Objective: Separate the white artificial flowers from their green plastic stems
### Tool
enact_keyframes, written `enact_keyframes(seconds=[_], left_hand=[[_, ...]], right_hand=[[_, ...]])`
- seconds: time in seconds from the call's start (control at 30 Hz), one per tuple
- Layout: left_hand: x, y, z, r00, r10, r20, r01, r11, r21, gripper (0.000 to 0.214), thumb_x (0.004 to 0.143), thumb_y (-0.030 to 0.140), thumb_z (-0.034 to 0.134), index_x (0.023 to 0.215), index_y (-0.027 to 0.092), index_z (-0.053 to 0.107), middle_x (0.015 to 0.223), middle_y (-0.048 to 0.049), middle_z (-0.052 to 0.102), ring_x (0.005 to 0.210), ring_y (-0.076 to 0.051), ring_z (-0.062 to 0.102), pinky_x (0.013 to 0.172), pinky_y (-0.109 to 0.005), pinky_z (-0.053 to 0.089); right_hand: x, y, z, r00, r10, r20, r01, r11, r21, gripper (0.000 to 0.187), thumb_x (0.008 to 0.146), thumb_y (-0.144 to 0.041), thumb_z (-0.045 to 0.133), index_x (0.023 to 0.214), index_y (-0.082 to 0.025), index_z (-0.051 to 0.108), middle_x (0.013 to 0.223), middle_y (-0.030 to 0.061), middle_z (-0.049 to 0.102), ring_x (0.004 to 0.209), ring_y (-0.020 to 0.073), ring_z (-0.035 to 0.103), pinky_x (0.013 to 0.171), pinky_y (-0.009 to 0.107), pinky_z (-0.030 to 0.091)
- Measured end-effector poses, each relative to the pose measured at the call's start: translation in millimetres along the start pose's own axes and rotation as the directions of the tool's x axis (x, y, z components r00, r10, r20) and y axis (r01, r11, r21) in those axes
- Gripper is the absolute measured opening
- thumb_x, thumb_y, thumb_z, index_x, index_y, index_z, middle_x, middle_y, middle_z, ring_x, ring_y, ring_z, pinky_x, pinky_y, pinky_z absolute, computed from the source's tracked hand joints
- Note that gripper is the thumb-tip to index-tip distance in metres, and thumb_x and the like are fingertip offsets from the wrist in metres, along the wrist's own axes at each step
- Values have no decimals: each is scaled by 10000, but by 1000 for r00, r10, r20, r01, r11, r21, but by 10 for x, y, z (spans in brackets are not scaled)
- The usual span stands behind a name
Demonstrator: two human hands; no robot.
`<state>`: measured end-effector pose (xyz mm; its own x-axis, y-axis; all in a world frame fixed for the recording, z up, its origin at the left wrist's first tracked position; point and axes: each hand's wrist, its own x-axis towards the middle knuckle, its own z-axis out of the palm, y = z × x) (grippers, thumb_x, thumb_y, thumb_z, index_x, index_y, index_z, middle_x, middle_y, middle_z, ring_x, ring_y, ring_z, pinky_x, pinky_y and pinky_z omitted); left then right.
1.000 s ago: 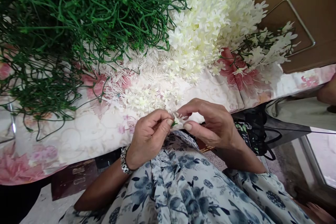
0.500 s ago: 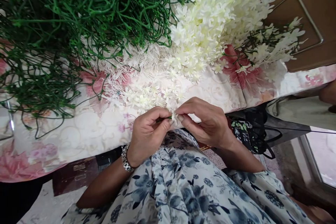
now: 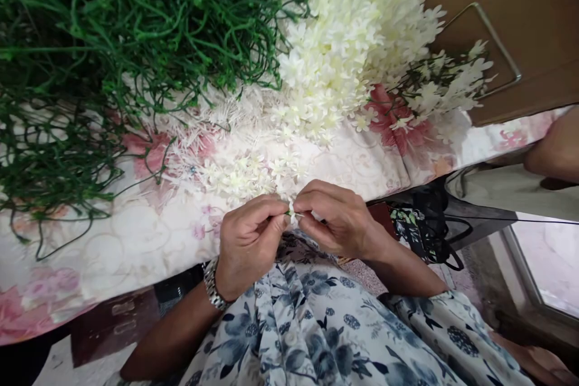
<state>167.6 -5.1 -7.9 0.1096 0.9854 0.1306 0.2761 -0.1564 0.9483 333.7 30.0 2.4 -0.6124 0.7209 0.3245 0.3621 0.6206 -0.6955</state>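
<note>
Blossom (image 3: 292, 215), small and white, sits between my left hand (image 3: 251, 238) and right hand (image 3: 335, 218), the fingers of both closed in a pinch on it. From it, loose white flowers (image 3: 246, 174) lie on the tabletop (image 3: 140, 240) at 10 o'clock, green stems (image 3: 181, 24) at 11, heaped white blooms (image 3: 344, 51) at 1.

Green stems (image 3: 181, 24) glossy plastic; white blossoms (image 3: 348, 54) matt cloth; wristband (image 3: 211, 284) shiny metal

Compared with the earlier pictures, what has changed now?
The right hand moved toward the left hand; its fingers, apart at first, have closed in at the white flower. The left hand still pinches there; the green pile and white pile lie as before.
</note>
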Motion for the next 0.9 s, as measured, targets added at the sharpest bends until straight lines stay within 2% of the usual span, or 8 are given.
enact_keyframes(seconds=[0.2, 0.3, 0.37, 0.43, 0.5, 0.57, 0.7, 0.9], left_hand=[[-39, 159, -89, 994, 30, 105, -27, 999, -29, 512, 764, 99, 587, 1245, 257, 509, 1151, -71, 618, 970, -197, 633, 755, -270, 568], [-46, 295, -157, 993, 102, -60, -104, 994, -30, 491, 756, 103, 573, 1216, 274, 560, 1215, -49, 597, 1092, -243, 582, 830, -309, 558], [-34, 343, -175, 986, 62, -154, -64, 998, -12, 394, 765, 111, 564, 1120, 271, 630, 1142, -33, 639, 1061, -226, 595, 854, -297, 540], [-14, 341, -168, 981, -23, -192, 15, 999, -44, 302, 781, 133, 563, 1032, 262, 669, 1071, -24, 664, 1020, -200, 608, 851, -261, 522], [-3, 299, -152, 977, -93, -192, 74, 992, -104, 250, 790, 155, 570, 991, 256, 680, 1042, -17, 667, 1010, -185, 604, 866, -239, 498], [-12, 242, -144, 977, -112, -181, 89, 988, -129, 226, 789, 174, 582, 975, 252, 685, 1031, -14, 666, 1007, -184, 598, 900, -246, 474], [-68, 142, -196, 970, -145, -193, 130, 987, -90, 190, 793, 198, 584, 944, 238, 692, 1015, -20, 669, 991, -197, 604, 919, -277, 466], [-90, 71, -390, 977, -7, -212, 32, 993, 116, 225, 755, 132, 604, 930, 241, 693, 922, 1, 694, 875, -179, 634, 865, -266, 493]], right_hand=[[-58, -24, -430, 995, 101, -17, -95, 973, 208, 77, 790, -115, 512, 791, -144, 583, 703, 21, 586, 649, 92, 543, 586, 219, 441], [-176, 110, -815, 954, 180, -238, -121, 963, 241, 41, 754, -147, 563, 729, -165, 590, 656, 4, 580, 597, 97, 540, 557, 232, 439], [-246, 329, -1100, 837, 248, -489, -177, 966, 187, 20, 731, -199, 592, 726, -180, 594, 665, 6, 587, 580, 106, 533, 514, 233, 420], [-289, 635, -1380, 632, 291, -718, -291, 948, 128, 48, 698, -225, 606, 716, -192, 576, 615, -22, 554, 513, 95, 495, 464, 222, 388], [-311, 965, -1616, 433, 337, -836, -489, 867, 96, 28, 697, -217, 568, 702, -189, 564, 568, -38, 514, 475, 87, 462, 466, 223, 384], [-327, 1238, -1765, 324, 359, -876, -675, 736, 52, 83, 727, -238, 517, 719, -181, 577, 585, -18, 537, 492, 107, 484, 498, 252, 415], [-367, 1450, -1779, 445, 338, -829, -839, 480, -255, 245, 747, -242, 541, 955, -152, 635, 720, 50, 641, 666, 175, 587, 683, 329, 469], [-475, 1364, -1609, 538, 164, -827, -758, 523, -390, 319, 748, -196, 538, 1042, -152, 655, 723, 58, 659, 581, 150, 559, 613, 292, 451]])
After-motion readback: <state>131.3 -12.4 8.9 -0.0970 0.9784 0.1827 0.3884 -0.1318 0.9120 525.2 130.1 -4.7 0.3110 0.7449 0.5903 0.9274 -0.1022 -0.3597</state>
